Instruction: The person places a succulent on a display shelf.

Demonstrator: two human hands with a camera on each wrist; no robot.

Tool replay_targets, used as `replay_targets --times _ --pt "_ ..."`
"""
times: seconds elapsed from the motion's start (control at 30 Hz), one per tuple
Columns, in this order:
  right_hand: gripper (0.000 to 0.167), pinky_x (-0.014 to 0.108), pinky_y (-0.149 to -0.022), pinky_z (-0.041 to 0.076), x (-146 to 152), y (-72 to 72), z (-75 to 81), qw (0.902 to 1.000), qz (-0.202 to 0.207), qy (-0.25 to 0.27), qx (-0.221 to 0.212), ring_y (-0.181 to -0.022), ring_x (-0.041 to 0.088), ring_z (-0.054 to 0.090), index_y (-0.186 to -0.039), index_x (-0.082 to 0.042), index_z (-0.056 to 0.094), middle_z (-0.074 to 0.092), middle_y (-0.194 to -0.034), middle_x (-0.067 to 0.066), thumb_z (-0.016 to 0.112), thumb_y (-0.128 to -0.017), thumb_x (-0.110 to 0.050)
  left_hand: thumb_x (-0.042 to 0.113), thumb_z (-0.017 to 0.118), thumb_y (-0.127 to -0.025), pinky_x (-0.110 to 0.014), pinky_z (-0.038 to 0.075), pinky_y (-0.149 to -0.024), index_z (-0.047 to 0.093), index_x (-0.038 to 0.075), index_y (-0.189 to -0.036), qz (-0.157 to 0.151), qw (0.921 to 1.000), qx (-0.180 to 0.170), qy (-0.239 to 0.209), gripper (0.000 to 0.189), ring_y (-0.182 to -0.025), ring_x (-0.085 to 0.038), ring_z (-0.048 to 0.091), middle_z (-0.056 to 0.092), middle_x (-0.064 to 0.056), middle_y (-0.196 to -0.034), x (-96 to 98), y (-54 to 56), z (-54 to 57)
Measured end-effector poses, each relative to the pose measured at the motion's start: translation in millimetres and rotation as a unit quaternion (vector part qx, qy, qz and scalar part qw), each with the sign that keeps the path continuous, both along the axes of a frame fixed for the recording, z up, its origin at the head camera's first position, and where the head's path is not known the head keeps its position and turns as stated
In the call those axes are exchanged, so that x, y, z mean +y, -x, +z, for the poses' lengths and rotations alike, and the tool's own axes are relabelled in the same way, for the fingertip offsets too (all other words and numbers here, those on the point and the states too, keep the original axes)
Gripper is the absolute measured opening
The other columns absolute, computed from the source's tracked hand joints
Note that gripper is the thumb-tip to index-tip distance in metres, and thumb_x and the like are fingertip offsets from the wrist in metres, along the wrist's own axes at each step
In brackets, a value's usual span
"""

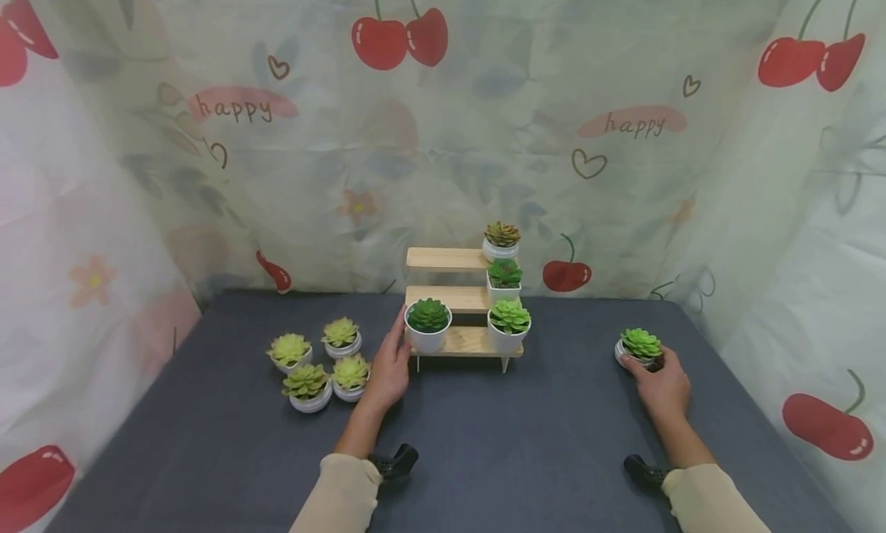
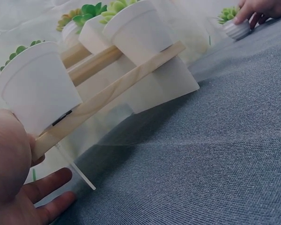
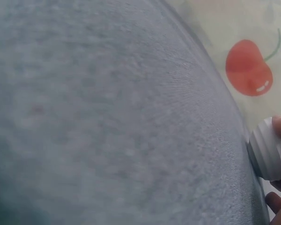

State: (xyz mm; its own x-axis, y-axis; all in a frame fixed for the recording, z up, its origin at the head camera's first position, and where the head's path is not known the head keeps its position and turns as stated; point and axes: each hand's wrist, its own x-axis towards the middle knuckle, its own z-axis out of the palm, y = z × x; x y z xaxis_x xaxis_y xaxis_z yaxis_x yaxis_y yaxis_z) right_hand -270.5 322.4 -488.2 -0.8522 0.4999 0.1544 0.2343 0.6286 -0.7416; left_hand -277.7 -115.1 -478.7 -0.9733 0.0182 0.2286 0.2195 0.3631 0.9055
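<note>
At the left end of the lowest shelf of a wooden stand (image 1: 466, 341), my left hand (image 1: 389, 370) lies against a white pot with a dark green succulent (image 1: 428, 324). In the left wrist view, two of its fingers (image 2: 49, 185) extend beneath the shelf end, and part of the hand is cut off. Far to the right, my right hand (image 1: 664, 383) grips a ribbed white pot with a bright green succulent (image 1: 640, 347). The right wrist view shows that pot (image 3: 268, 149) at its edge, with fingertips on its side.
The stand's right side bears potted succulents: a reddish one (image 1: 501, 241) on top, a dark green one (image 1: 504, 278) midway, a light green one (image 1: 509, 325) below. Several yellow-green potted succulents (image 1: 310, 387) stand left of my left forearm. Patterned cloth (image 1: 429, 133) hangs behind the dark table (image 1: 519, 448).
</note>
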Motion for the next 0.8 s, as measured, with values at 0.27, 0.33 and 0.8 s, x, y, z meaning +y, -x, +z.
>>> replay_targets --times 0.27,0.33,0.8 --pt "0.072 0.058 -0.092 0.037 -7 -6.4 -2.6 0.9999 0.011 -0.005 0.009 -0.111 0.043 0.049 -0.140 0.006 0.040 0.052 -0.123 0.029 0.070 -0.089 -0.035 0.011 0.041 -0.105 -0.053 0.027 -0.110 0.019 0.036 -0.156 0.004 1.0000 -0.003 -0.002 0.060 -0.141 -0.030 0.027 0.029 -0.005 -0.157 0.8 -0.6 2.3" --pt "0.071 0.057 -0.091 0.038 -9 -8.5 -2.3 0.9998 0.018 -0.007 0.011 -0.109 0.042 0.050 -0.139 0.006 0.041 0.052 -0.121 0.028 0.071 -0.089 -0.035 0.012 0.041 -0.105 -0.053 0.027 -0.110 0.019 0.036 -0.156 0.004 1.0000 -0.001 -0.001 0.060 -0.141 -0.029 0.028 0.029 -0.005 -0.157 1.2 -0.6 2.2" --pt "0.079 0.056 -0.099 0.036 -30 -29.0 2.1 0.9950 0.095 0.004 -0.029 -0.122 0.043 0.047 -0.142 0.004 0.038 0.050 -0.131 0.031 0.071 -0.088 -0.043 0.012 0.041 -0.105 -0.052 0.024 -0.112 0.019 0.036 -0.156 0.002 1.0000 -0.003 0.003 0.060 -0.142 -0.029 0.026 0.029 -0.005 -0.157 0.0 -0.2 2.6"
